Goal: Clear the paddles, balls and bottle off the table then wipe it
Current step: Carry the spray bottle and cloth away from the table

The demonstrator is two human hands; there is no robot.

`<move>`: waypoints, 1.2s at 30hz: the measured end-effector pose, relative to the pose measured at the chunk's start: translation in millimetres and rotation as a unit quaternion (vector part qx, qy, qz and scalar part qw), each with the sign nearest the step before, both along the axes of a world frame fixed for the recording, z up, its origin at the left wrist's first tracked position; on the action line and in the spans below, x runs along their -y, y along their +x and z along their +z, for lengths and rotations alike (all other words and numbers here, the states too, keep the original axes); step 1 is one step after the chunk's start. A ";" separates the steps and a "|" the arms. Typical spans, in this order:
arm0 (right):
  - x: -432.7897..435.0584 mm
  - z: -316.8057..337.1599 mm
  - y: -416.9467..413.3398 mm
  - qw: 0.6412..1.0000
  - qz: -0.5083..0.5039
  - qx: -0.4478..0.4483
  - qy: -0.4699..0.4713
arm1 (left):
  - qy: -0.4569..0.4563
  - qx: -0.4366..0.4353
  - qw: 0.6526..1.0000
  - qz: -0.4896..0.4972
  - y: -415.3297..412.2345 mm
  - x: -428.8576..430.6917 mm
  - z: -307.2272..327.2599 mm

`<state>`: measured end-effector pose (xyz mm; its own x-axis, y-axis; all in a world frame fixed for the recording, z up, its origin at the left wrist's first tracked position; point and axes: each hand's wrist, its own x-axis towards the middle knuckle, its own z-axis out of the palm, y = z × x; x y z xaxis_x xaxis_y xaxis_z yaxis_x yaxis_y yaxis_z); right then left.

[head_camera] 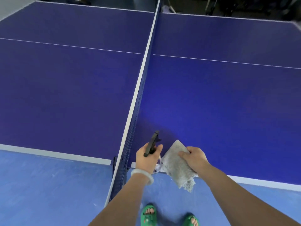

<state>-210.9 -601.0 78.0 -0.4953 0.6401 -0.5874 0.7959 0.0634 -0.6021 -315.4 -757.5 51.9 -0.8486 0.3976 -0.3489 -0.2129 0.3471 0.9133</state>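
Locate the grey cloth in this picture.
In the head view, the grey cloth hangs from the right hand over the table's near edge, right of the net.

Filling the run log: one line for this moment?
left hand: holds spray bottle | right hand: holds cloth | table: bare | stage: wiping

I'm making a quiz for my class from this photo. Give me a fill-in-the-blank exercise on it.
1. The right hand holds a grey ____.
2. The left hand grips a spray bottle with a ____ trigger head.
3. The net splits the ____ table in two.
4. The person's sandals are ____.

Missing words: cloth; black; blue; green
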 end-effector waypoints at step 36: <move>114.1 48.0 606.1 0.859 -0.501 -0.016 0.102 | -0.026 -0.033 0.851 -0.524 506.3 -69.2 46.6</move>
